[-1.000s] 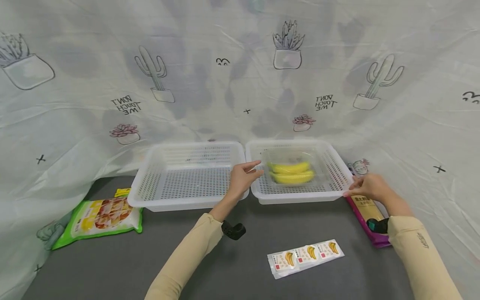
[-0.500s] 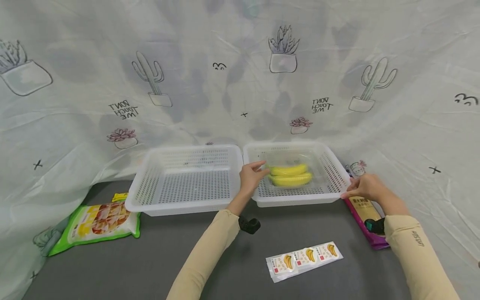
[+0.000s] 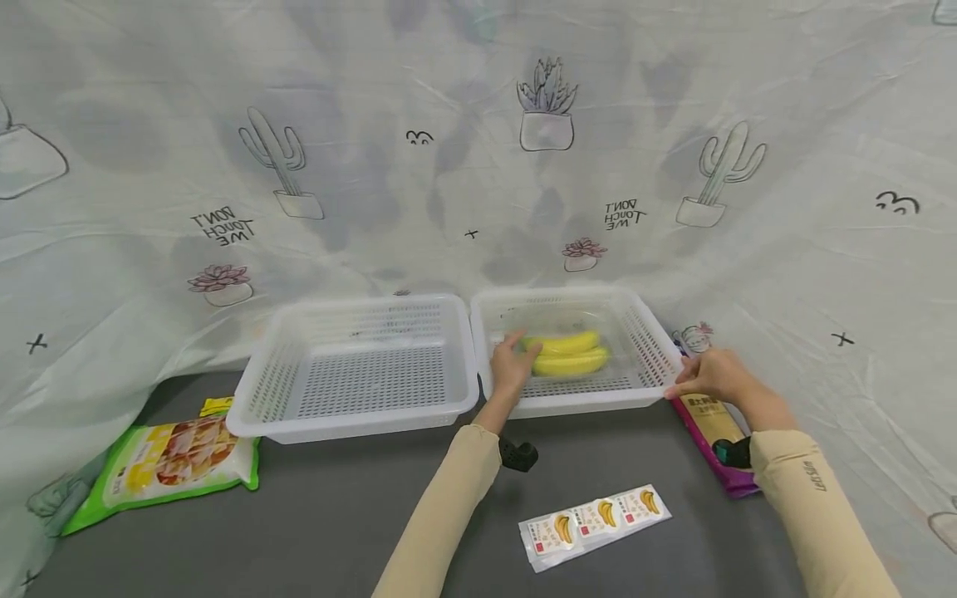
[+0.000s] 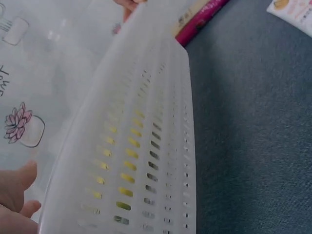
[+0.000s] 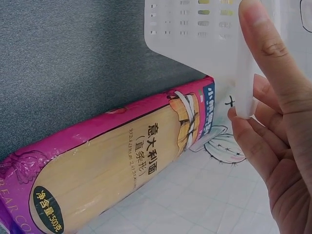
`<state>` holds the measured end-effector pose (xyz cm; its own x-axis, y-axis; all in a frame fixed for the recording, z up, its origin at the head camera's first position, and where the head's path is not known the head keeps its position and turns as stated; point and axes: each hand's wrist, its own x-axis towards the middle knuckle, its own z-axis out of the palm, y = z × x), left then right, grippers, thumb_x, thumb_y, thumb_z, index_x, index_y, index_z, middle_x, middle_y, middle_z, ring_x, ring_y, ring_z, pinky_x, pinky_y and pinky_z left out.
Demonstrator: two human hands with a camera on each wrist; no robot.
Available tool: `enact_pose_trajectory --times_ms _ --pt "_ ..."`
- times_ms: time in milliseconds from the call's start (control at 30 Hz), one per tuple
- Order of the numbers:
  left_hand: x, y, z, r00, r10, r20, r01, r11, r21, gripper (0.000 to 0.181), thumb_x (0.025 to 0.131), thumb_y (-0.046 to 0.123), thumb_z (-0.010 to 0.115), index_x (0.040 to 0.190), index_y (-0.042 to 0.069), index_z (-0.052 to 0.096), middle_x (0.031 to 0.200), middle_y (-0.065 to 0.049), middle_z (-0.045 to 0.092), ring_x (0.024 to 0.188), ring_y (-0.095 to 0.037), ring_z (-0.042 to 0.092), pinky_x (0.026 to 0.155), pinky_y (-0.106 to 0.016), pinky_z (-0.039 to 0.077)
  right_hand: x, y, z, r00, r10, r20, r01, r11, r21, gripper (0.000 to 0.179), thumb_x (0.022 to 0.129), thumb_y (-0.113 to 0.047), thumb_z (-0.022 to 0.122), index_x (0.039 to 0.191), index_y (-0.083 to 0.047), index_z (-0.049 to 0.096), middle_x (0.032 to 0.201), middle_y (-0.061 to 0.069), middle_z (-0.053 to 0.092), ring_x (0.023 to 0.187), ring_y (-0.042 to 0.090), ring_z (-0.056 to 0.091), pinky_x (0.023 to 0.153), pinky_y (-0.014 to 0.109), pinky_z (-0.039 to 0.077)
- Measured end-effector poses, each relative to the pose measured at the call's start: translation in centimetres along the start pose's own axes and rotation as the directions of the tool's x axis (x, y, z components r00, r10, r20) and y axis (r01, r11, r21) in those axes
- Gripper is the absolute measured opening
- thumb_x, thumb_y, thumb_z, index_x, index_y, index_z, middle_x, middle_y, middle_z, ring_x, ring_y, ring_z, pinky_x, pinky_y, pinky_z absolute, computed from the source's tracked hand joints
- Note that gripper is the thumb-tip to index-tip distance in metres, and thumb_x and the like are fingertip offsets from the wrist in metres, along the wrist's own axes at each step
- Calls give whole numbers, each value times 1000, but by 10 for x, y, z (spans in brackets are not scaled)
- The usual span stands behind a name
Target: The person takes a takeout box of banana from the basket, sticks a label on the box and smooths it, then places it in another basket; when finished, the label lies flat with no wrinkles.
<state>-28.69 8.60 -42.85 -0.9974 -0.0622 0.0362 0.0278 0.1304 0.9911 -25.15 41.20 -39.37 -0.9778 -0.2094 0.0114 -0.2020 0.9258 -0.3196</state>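
Note:
My left hand (image 3: 511, 364) reaches over the front left rim of the right white plastic basket (image 3: 591, 402). Its fingers are at the left end of the yellow bananas (image 3: 571, 363), which lie in a clear plastic container (image 3: 622, 336) inside this basket. In the left wrist view the basket's slotted wall (image 4: 161, 146) hides most of the container, and thumb and a fingertip show behind the rim, spread apart. At the basket's front right corner my right hand (image 3: 714, 374) pinches the rim, thumb on one side and fingers on the other, clearly seen in the right wrist view.
A second white basket (image 3: 351, 428) stands just left. Beyond it lies a green-edged food bag (image 3: 175, 463) with a yellow packet (image 3: 215, 406). A purple pasta bag (image 5: 122, 151) lies under my right hand. A strip of banana stickers (image 3: 594, 526) lies in front. A printed curtain hangs behind.
My left hand has moved right and into the right basket, up to the bananas' left end. The right hand keeps its grip on the rim. The head view has shifted slightly.

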Motion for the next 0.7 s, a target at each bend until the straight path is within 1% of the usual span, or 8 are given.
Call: enact_pose_trajectory --times_ms 133,233,300,467,533,600,633,700 --pt "1 -3 1 999 -26 32 25 999 35 54 93 16 65 139 -2 46 152 -25 24 142 -39 17 113 -48 20 0 1 2 1000 12 6 -12 1000 9 43 66 -43 86 73 -1 77 87 25 70 68 17 54 46 24 29" --pt "4 -4 2 997 -36 65 31 997 71 58 94 19 63 144 -2 40 153 -29 16 141 -44 14 112 -52 18 1 2 4 1000 19 7 -19 1000 12 45 65 -45 86 74 -1 77 97 30 67 74 21 56 46 25 30" --pt "6 -5 3 996 -43 82 35 995 90 61 95 20 62 146 0 36 154 -30 12 140 -47 13 112 -55 18 1 2 4 1000 25 9 -25 1000 13 47 65 -46 85 75 -1 77 96 29 68 74 20 55 47 25 30" --pt "11 -7 7 991 -47 129 28 989 148 70 94 24 64 150 4 29 154 -32 7 139 -50 12 110 -58 19 0 3 5 999 48 17 -49 998 27 46 65 -45 86 74 -1 77 81 19 71 63 13 46 47 24 30" --pt "14 -9 9 987 -40 155 6 978 209 77 91 28 67 152 5 25 153 -33 7 139 -50 13 109 -59 22 0 3 4 999 52 16 -52 998 35 45 65 -44 86 75 0 77 75 15 70 58 12 42 46 24 30" --pt "16 -11 10 983 -20 182 -32 960 278 84 89 30 70 152 5 22 153 -34 8 138 -51 15 108 -60 25 0 2 4 999 51 9 -52 998 40 46 65 -43 86 75 0 77 79 19 71 58 13 43 46 24 30" --pt "18 -12 11 981 -11 193 -50 950 307 87 87 30 72 153 4 21 153 -34 8 138 -51 16 107 -60 26 0 2 4 999 51 6 -51 998 43 46 65 -43 86 75 1 77 82 22 71 60 15 45 45 24 29" --pt "20 -15 12 978 9 209 -87 927 364 92 85 31 74 153 4 19 153 -33 8 138 -50 17 107 -59 27 1 2 3 999 42 -3 -42 998 40 46 66 -44 86 76 1 77 93 29 68 69 23 58 45 25 29"
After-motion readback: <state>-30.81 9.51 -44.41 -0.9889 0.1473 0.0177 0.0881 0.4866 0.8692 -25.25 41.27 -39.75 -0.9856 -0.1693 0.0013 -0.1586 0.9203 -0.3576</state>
